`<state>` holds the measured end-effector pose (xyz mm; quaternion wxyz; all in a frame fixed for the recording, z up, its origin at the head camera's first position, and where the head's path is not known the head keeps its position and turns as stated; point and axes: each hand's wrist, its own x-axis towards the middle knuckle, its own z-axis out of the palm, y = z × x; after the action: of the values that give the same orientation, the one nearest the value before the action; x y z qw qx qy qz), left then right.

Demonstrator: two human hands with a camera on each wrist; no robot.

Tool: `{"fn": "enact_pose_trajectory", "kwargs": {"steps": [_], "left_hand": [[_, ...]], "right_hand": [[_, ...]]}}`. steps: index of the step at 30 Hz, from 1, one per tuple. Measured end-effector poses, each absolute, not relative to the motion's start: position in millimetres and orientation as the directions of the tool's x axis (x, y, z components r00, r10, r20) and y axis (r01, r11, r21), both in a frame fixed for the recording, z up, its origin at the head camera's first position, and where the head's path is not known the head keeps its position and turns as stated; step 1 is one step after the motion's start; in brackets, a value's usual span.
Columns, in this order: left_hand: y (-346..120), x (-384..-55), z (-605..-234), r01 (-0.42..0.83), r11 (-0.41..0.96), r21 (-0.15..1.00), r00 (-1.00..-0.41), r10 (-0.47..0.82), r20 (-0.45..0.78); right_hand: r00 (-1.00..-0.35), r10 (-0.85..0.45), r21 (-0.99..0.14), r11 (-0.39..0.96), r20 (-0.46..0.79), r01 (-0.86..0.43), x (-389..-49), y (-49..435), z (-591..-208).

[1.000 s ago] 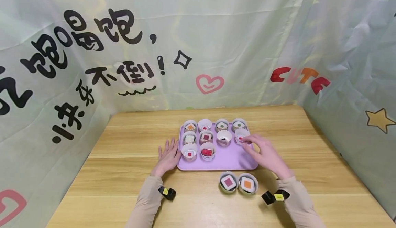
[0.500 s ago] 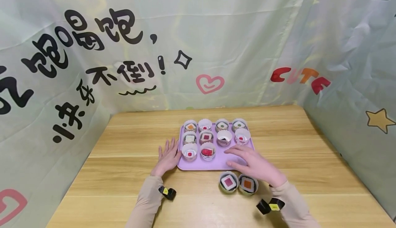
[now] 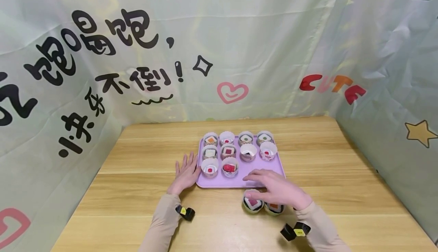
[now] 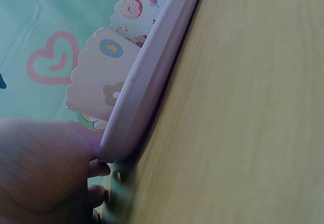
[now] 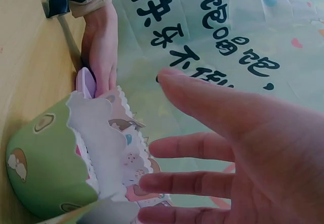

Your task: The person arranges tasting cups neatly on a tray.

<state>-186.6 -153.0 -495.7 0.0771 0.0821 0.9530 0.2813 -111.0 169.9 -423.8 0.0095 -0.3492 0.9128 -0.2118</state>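
My left hand (image 3: pixel 184 176) rests at the left edge of a purple tray (image 3: pixel 219 183), fingers spread on the table. In the left wrist view its thumb side touches the tray rim (image 4: pixel 147 77). Above two paper cups in front of the tray hovers my right hand (image 3: pixel 278 187), thumb and fingers apart, holding nothing. One cup (image 3: pixel 252 209) has a white square sushi-like piece with a magenta centre; the other cup (image 3: pixel 273 211), partly hidden by the hand, has an orange-centred one. The right wrist view shows a green patterned cup (image 5: pixel 45 158) near the spread fingers.
Several paper cups stand in rows on the tray, among them one with a red piece (image 3: pixel 230 168) and a white cup (image 3: pixel 248 152) at mid-right. Bare tray shows at its front right. Printed cloth walls (image 3: pixel 273 54) enclose the wooden table (image 3: pixel 147 149).
My right hand has left the rightmost cup of the tray's second row and moved down towards the two cups in front. My left hand and the tray stay put.
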Motion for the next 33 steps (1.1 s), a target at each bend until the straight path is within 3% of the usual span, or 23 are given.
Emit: {"fn": "enact_pose_trajectory", "kwargs": {"steps": [8, 15, 33], "left_hand": [[-153, -187, -495, 0.116, 0.821, 0.558, -0.975, 0.200, -0.091], [-153, -187, -496, 0.117, 0.821, 0.559, -0.976, 0.200, -0.090], [-153, -188, -496, 0.112, 0.828, 0.550, -0.975, 0.199, -0.101]], "right_hand": [[-0.700, -0.705, -0.384, 0.618, 0.114, -0.686, -109, 168, -426], [-0.681, -0.732, -0.378, 0.626, 0.015, -0.682, -106, 163, -423], [-0.712, -0.702, -0.316, 0.683, -0.031, -0.659, -102, 157, -429]]}}
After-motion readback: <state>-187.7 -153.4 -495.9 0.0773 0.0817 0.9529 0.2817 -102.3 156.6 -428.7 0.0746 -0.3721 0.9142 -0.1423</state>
